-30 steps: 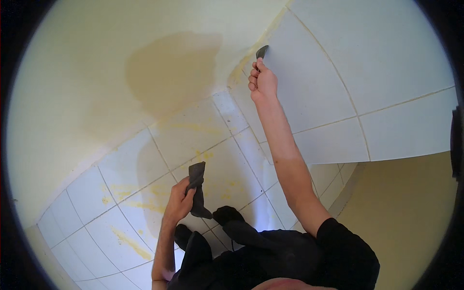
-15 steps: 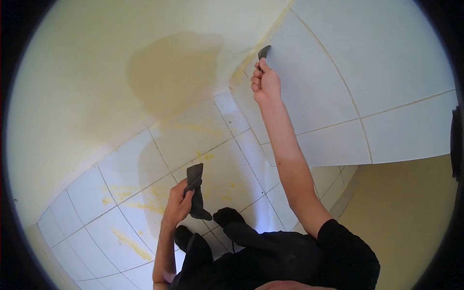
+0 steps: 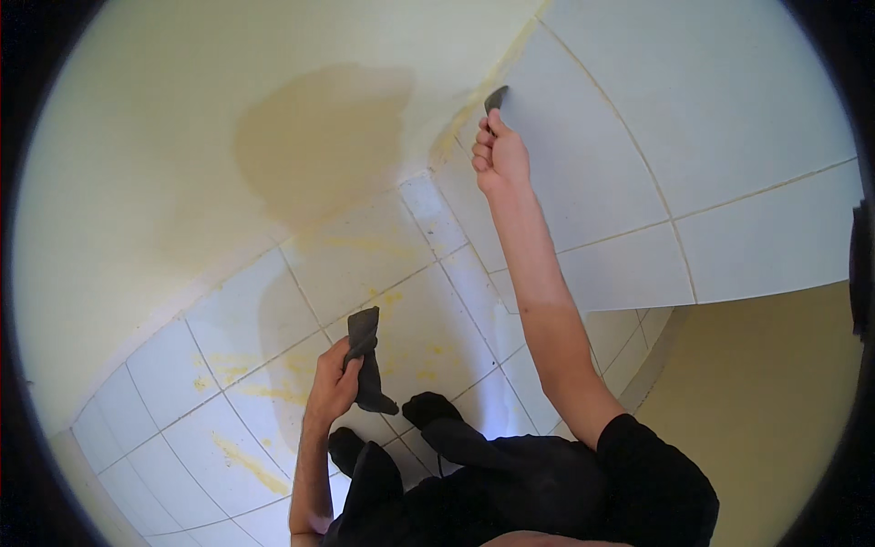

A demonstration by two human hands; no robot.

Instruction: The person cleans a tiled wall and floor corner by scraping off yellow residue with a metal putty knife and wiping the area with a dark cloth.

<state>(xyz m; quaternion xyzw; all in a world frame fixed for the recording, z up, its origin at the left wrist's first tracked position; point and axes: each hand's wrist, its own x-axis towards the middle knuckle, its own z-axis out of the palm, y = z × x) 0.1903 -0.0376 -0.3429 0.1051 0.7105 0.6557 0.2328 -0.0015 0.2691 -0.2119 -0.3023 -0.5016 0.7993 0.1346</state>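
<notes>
My right hand is stretched far ahead, fingers wrapped round a small dark scraper-like tool. Its flat, pointed end lies at the white tiled surface, close beside the yellowish seam along the cream wall. The handle is mostly hidden in my fist. Nearer my body and lower, my left hand grips a twisted dark grey cloth by its middle, above the floor tiles, its two ends hanging out of the grip.
White floor tiles carry yellow smears and specks. My feet in black socks stand at the lower middle. The tiled surface on the right ends in an edge, with a beige area below it. A dark object shows at the right rim.
Very little differs. The whole view has shifted slightly; both hands keep their grips, and the tool's tip is turned a little differently against the tile.
</notes>
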